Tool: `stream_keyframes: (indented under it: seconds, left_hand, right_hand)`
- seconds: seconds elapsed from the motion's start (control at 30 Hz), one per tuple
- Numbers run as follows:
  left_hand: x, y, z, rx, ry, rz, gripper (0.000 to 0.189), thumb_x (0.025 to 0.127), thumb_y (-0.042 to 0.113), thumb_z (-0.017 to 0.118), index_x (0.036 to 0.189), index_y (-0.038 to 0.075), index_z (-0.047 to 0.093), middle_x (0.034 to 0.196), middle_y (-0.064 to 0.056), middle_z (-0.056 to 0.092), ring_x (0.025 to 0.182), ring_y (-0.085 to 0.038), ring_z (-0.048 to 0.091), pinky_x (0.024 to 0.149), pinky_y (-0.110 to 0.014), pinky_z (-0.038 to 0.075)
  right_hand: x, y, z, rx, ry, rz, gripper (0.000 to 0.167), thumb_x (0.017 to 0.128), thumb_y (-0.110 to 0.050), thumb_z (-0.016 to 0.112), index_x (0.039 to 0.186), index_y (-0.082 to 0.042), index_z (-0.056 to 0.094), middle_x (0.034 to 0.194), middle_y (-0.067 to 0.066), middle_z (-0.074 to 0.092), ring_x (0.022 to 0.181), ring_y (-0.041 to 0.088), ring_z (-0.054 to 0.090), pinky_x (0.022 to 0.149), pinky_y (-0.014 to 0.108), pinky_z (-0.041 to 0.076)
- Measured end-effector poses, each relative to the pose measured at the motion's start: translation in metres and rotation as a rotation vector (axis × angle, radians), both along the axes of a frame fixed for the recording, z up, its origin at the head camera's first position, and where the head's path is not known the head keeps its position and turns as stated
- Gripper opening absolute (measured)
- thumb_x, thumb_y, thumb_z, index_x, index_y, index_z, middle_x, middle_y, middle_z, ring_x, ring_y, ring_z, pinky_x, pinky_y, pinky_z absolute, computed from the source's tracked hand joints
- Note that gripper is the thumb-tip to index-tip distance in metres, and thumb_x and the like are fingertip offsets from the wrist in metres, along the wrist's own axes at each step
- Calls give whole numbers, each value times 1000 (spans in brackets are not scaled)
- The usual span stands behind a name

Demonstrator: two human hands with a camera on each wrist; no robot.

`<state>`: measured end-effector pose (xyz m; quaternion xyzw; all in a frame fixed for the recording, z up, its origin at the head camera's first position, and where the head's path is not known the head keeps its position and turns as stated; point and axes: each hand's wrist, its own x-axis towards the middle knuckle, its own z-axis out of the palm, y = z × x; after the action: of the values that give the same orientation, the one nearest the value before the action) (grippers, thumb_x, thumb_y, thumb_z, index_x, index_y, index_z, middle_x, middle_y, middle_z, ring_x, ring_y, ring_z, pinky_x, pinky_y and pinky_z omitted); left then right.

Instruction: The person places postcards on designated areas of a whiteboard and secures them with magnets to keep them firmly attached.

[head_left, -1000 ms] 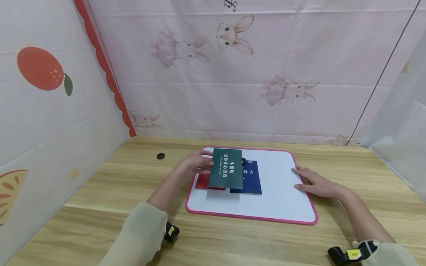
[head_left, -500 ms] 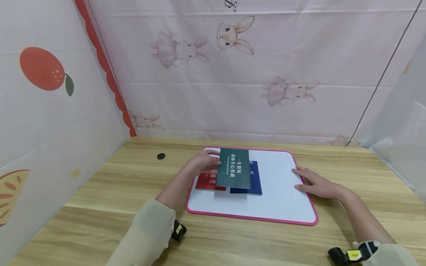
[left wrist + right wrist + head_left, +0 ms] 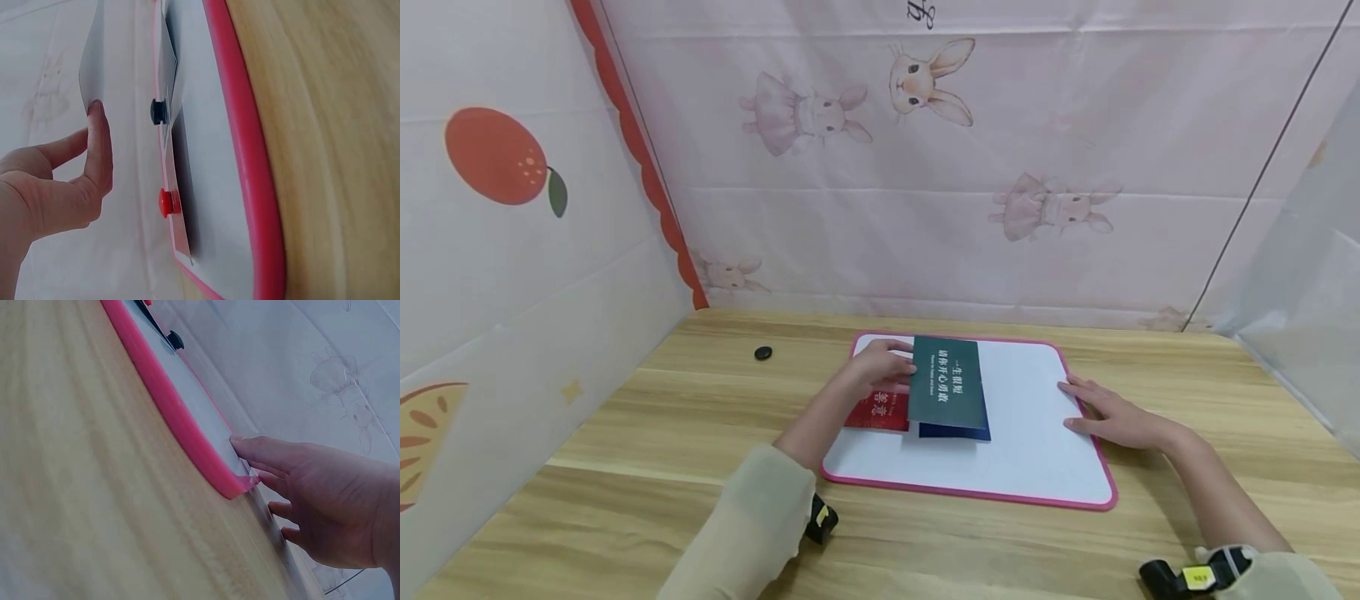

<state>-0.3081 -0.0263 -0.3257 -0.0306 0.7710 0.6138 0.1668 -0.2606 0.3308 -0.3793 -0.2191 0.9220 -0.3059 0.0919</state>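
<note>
My left hand point(image 3: 880, 368) pinches a dark green card point(image 3: 947, 385) with white Chinese lettering by its left edge. In the left wrist view the card is held apart from the whiteboard point(image 3: 212, 144), in front of its surface. Seen from the head, it covers most of a blue card point(image 3: 953, 432). A red card point(image 3: 880, 415) lies to the left, partly hidden by the same hand. Black point(image 3: 157, 112) and red point(image 3: 166, 203) magnets sit on the cards on the board. My right hand point(image 3: 1112, 417) rests with extended fingers on the pink-framed whiteboard's right edge.
A loose black round magnet point(image 3: 763, 353) lies on the wooden table point(image 3: 700, 417), left of the board. Behind the table hangs a rabbit-printed cloth point(image 3: 887, 242). Printed sheets also close off the left and right sides.
My left hand has carried the green card rightward, from over the red card to over the blue one. More of the red card showed midway. My right hand has stayed in place.
</note>
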Motion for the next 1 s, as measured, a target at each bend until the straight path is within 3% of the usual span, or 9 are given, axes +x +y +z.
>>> stream_keyframes:
  seconds: [0.4,0.63,1.0]
  left_hand:
    - [0,20,-6,-1,-2,17,43,86,3,62,128,5,50,100,-14,61,80,-23,65,71,-32,52]
    - [1,32,-9,8,-4,31,42,86,4,63,126,6,52,95,-12,61,77,-22,64,66,-29,53]
    - [1,47,-11,24,-8,10,42,86,3,62,127,4,50,91,-13,62,75,-23,65,67,-30,53]
  right_hand:
    - [0,0,-1,8,4,-13,72,88,-31,60,141,4,27,144,31,13,129,51,4,96,68,8]
    - [0,-1,-1,15,-7,-27,73,87,-33,60,142,2,26,144,30,13,129,51,5,95,68,10]
    - [-1,-1,-1,23,-14,-37,74,86,-34,61,142,1,27,144,30,14,128,51,6,95,68,10]
